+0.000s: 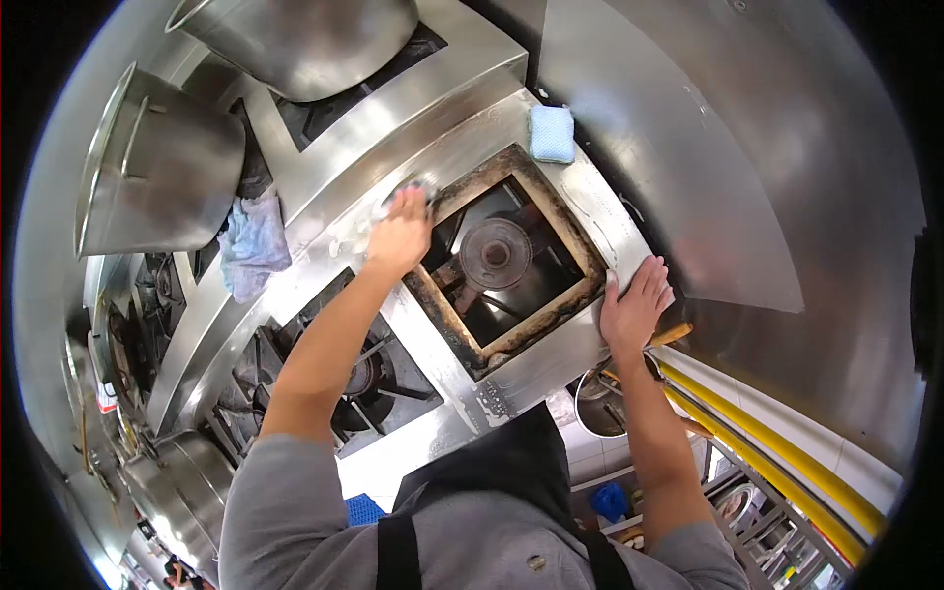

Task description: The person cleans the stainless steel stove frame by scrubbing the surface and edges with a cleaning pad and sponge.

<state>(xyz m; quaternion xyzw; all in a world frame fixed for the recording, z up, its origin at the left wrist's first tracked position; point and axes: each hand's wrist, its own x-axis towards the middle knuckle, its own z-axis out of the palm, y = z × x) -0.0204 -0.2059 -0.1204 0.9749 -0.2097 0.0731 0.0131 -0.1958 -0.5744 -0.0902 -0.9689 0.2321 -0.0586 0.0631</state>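
Observation:
My left hand [401, 236] is at the upper left of the square burner opening [460, 339], its fingers pressed on a small greyish scrubber [425, 187] against the soapy steel stovetop [344, 231]. Spread on the steel edge right of the opening, my right hand [634, 307] holds nothing. Inside the opening sits a round burner [495, 254], and its frame is browned and stained. A light blue sponge [552, 135] rests on the steel above the opening's top corner.
Two large steel pots [162, 167] [305, 44] stand at the upper left, near a blue-purple cloth [254, 246]. Another burner [364, 379] lies below my left forearm. A steel container [598, 403] with wooden-handled tools and yellow pipes [767, 433] are at the lower right.

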